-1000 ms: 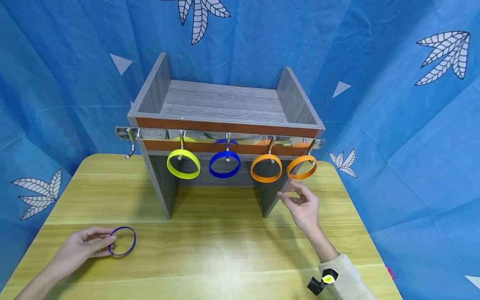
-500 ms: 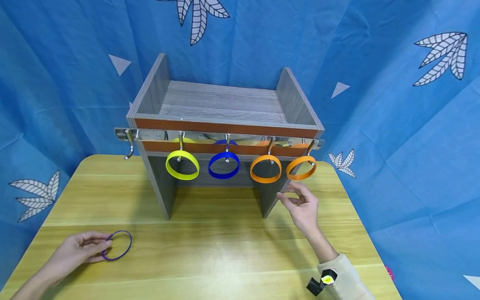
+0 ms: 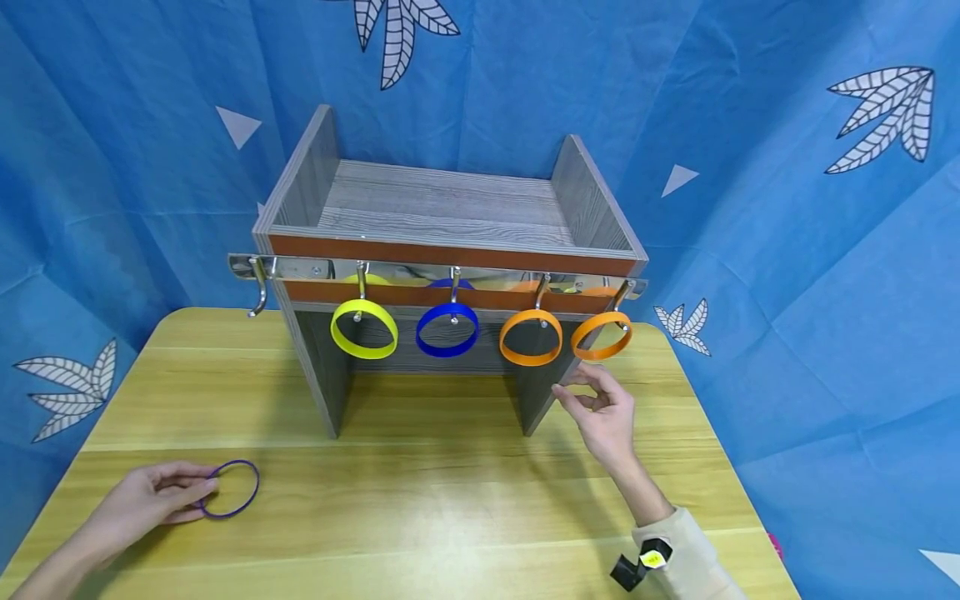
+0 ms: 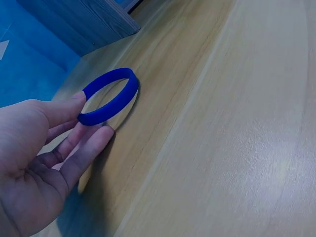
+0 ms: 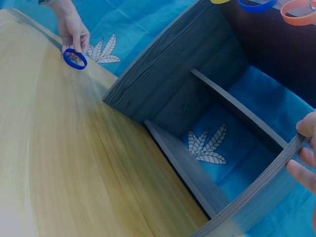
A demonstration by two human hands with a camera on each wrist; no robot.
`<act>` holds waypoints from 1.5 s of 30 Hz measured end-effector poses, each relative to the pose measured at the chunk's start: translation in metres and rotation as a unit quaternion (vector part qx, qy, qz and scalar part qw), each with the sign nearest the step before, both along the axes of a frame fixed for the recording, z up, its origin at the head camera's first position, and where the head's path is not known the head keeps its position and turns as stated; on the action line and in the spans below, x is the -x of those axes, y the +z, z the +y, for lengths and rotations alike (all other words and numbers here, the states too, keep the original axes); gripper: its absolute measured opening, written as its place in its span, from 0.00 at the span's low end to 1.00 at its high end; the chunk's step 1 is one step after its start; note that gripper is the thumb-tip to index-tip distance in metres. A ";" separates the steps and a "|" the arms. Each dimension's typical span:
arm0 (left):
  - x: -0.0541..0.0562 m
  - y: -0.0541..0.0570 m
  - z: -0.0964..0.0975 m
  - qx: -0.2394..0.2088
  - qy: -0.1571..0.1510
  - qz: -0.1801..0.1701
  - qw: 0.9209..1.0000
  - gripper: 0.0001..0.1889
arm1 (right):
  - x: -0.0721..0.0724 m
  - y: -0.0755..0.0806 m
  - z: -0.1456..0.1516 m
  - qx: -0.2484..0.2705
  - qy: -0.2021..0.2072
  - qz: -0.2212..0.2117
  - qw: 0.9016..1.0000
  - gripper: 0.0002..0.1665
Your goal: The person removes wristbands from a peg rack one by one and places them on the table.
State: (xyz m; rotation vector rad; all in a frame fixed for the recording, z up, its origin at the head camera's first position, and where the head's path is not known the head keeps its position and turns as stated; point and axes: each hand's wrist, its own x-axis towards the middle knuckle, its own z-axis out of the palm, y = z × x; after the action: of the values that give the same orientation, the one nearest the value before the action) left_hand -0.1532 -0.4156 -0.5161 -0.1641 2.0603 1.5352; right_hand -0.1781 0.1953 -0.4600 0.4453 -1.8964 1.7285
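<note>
A thin blue silicone wristband (image 4: 112, 107) is pinched between the thumb and fingers of my left hand (image 3: 150, 504), low over the table's left front. My right hand (image 3: 603, 412) grips the front edge of the grey shelf's (image 3: 450, 200) right side panel, thumb on the inner face and fingers on the outer, as the right wrist view shows. On the shelf's metal hook rail (image 3: 300, 267) hang a yellow wristband (image 3: 337, 335), a blue wristband (image 3: 447, 352) and two orange wristbands, one orange wristband (image 3: 529, 360) beside another orange wristband (image 3: 594, 354).
At the rail's left end, a bare hook (image 3: 261, 296) sticks out past the shelf side. The wooden table (image 3: 420, 500) carries the shelf. Behind and at the sides hangs a blue curtain (image 3: 510, 75) with white leaf prints.
My left hand has moved slightly left and a little down with the blue wristband, whose tilt has changed. My right hand stays on the panel.
</note>
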 end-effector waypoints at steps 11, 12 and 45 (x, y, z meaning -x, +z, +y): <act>-0.001 0.005 -0.008 0.050 0.026 0.016 0.998 0.26 | 0.001 -0.001 0.001 -0.013 0.002 -0.003 1.000 0.23; -0.001 0.006 -0.007 0.054 0.027 0.025 0.998 0.27 | 0.001 -0.001 0.001 -0.011 0.002 -0.002 1.000 0.23; 0.004 0.098 0.078 -0.118 0.052 0.274 0.953 0.11 | 0.001 -0.002 -0.001 0.001 -0.012 -0.005 1.000 0.23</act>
State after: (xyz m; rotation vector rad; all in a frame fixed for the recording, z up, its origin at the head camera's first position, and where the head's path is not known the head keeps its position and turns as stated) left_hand -0.1575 -0.3380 -0.4180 0.2807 2.2704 2.0543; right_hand -0.1793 0.1943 -0.4618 0.4126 -1.8993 1.7184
